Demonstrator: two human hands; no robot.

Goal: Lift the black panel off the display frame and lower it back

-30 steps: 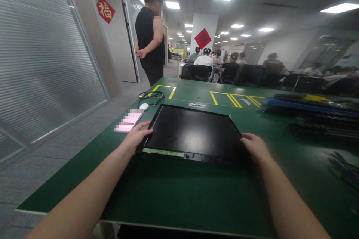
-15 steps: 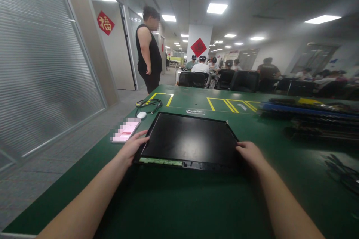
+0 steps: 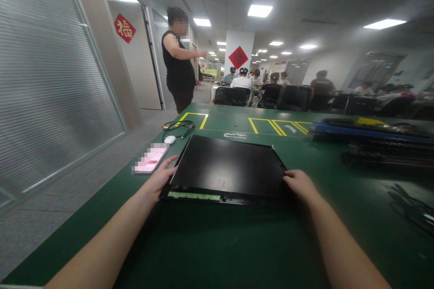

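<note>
A flat black display panel [image 3: 227, 169] lies on the green table [image 3: 237, 244] in front of me, with a green circuit strip along its near edge. My left hand [image 3: 159, 178] grips the panel's near left corner, thumb on top. My right hand [image 3: 300, 184] holds the near right corner, fingers curled over the edge. Both forearms reach in from the bottom of the view.
A phone [image 3: 150, 159] lies left of the panel, with a white mouse [image 3: 170, 139] and a coiled black cable [image 3: 178, 126] behind it. Stacked dark panels [image 3: 373, 137] sit at the right. A person in black [image 3: 178, 70] stands beyond the table; others sit at desks farther back.
My hands stay on the panel's corners. The view has tilted and shifted slightly left. The standing person has turned and raised an arm to point.
</note>
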